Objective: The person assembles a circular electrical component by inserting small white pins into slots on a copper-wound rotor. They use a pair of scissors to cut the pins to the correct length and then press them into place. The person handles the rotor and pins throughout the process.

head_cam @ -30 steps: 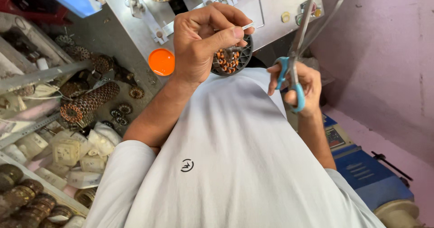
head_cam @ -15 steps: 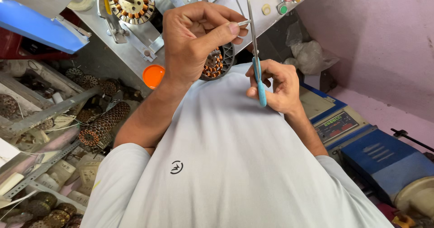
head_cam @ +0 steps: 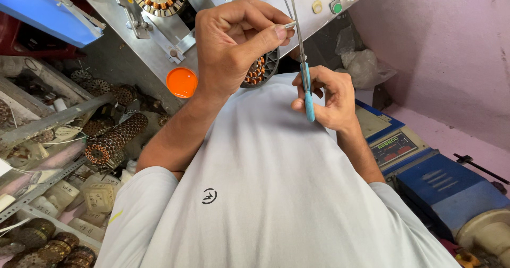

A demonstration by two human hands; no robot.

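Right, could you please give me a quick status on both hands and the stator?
Left hand grips stator, pinching a wire end at thumb tip. Right hand holds scissors, blades up beside that wire. Nothing between them.

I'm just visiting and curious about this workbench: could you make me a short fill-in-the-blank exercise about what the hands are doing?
1. The right hand holds scissors with ____ handles.
2. The left hand grips a round copper-wound stator and pinches a thin ____.
3. The round cap left of the forearm is ____.

Missing words: blue; wire; orange
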